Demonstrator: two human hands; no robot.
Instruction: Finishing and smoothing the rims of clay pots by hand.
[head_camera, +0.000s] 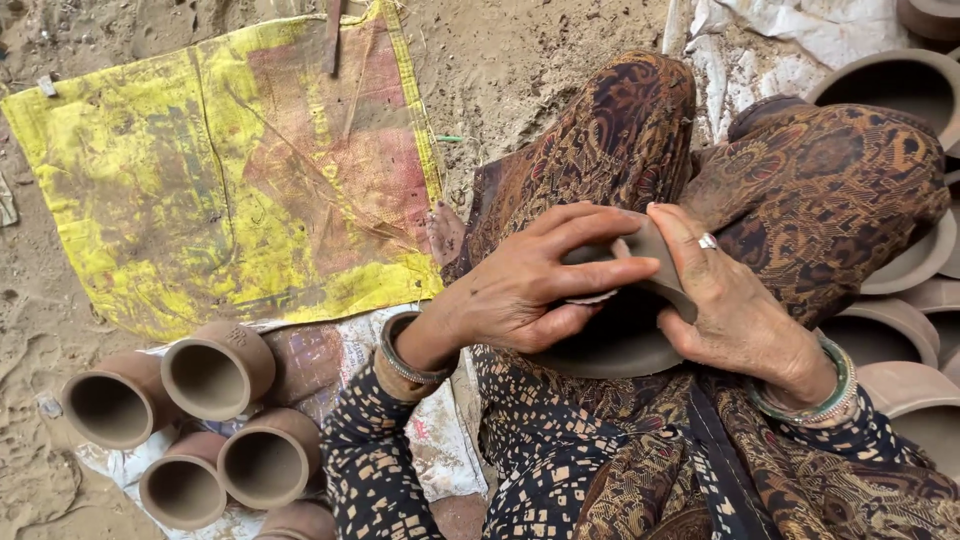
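A wet grey-brown clay vessel rests in my lap on patterned brown cloth. My left hand grips its near side, fingers stretched across the top toward the right. My right hand, wearing a ring, presses against the vessel's right side with the thumb over the upper rim. Both wrists carry bangles. Most of the vessel is hidden behind my hands.
Several small unfired clay cups lie on their sides at the lower left on a white sheet. A yellow woven sack is spread on the sandy ground. Clay bowls are stacked along the right edge.
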